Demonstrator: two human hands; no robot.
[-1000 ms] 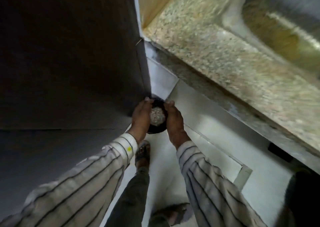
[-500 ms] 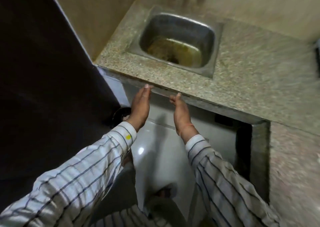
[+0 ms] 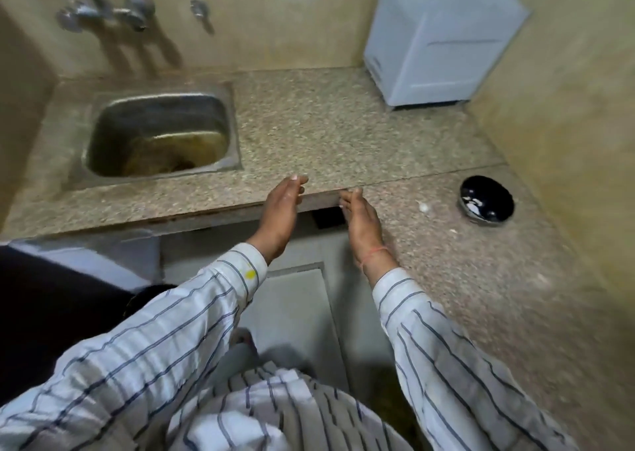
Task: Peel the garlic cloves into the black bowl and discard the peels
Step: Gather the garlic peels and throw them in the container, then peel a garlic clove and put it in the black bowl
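The black bowl point(image 3: 487, 202) sits on the counter point(image 3: 343, 134) at the right of the frame, a white bit point(image 3: 423, 206) just left of it. At centre, the left hand point(image 3: 281, 210) and right hand point(image 3: 362, 223) hang empty, fingers straight, palms facing. A sink point(image 3: 156, 134) lies upper left.

Black bowl point(image 3: 487, 202) upright on the speckled counter point(image 3: 343, 131), whitish bits inside, pale scrap point(image 3: 423, 206) just beside
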